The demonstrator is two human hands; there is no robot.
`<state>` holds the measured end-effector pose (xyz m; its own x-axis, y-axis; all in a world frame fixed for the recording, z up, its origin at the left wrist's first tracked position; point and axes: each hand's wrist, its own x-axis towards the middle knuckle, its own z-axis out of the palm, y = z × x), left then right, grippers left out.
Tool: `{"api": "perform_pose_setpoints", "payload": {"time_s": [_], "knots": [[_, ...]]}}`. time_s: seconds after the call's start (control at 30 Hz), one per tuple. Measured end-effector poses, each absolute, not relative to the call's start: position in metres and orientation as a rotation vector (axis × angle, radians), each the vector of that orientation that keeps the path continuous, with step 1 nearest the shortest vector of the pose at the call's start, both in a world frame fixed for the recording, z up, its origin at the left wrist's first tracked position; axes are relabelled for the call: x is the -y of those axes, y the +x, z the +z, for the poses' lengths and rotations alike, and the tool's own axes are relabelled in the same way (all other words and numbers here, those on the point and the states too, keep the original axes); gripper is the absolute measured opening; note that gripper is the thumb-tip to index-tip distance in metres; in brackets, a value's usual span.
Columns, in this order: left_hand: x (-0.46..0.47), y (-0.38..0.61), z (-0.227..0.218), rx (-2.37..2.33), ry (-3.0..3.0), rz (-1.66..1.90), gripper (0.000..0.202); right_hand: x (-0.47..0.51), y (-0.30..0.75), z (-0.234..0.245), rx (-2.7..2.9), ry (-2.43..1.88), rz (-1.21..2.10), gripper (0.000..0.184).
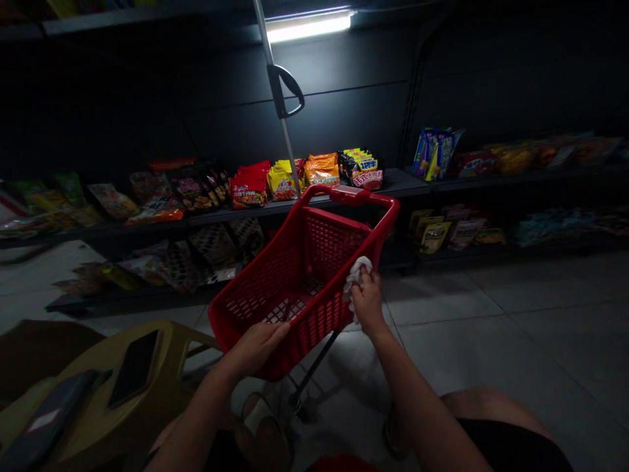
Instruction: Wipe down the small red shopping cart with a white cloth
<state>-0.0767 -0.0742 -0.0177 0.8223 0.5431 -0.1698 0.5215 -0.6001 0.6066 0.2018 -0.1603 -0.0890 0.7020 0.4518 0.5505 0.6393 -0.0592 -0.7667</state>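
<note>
A red plastic shopping cart with slotted sides stands on the floor before me, its handle at the far end. My left hand is closed on the near rim, some of its fingers hidden behind the edge. A crumpled white cloth is bunched in my right hand, which presses it against the cart's outer right side below the handle. Only the white grid of the bottom and a small dark spot show inside the basket.
On the left, a yellowish plastic stool bears a phone and a dark flat case. Behind the cart, shelves hold several rows of packaged noodles and snacks. A pole with a grey handle rises behind the cart. My legs are close below.
</note>
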Motion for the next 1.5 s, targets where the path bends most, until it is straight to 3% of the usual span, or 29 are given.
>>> {"api": "perform_pose_setpoints", "payload": {"time_s": [0.13,0.37,0.67,0.83,1.0,1.23,1.33,1.5], "knots": [[0.077,-0.077,-0.018,-0.786,2.325,0.027,0.055,0.162,0.238,-0.09,0.884,-1.747,-0.233,0.052],[0.08,-0.076,-0.015,-0.794,2.342,0.027,0.056,0.172,0.229,-0.15,0.791,-1.741,-0.169,0.035],[0.077,-0.076,-0.021,-0.774,2.361,0.035,0.055,0.175,0.245,-0.036,0.977,-1.728,-0.403,0.047],[0.081,-0.072,-0.016,-0.734,2.375,0.043,0.054,0.169,0.223,-0.05,0.897,-1.753,-0.369,0.055],[0.082,-0.07,-0.012,-0.754,2.382,0.054,0.057,0.184,0.168,-0.073,1.056,-1.795,-0.273,0.035],[0.076,-0.065,-0.018,-0.75,2.362,0.124,0.056,0.208,0.051,-0.094,1.691,-1.645,-0.133,0.024],[0.078,-0.068,-0.016,-0.718,2.365,0.107,0.058,0.203,0.08,-0.074,1.679,-1.67,-0.148,0.028],[0.088,-0.076,-0.009,-0.643,2.418,0.084,0.057,0.202,0.213,-0.035,1.392,-1.801,-0.411,0.028]]}}
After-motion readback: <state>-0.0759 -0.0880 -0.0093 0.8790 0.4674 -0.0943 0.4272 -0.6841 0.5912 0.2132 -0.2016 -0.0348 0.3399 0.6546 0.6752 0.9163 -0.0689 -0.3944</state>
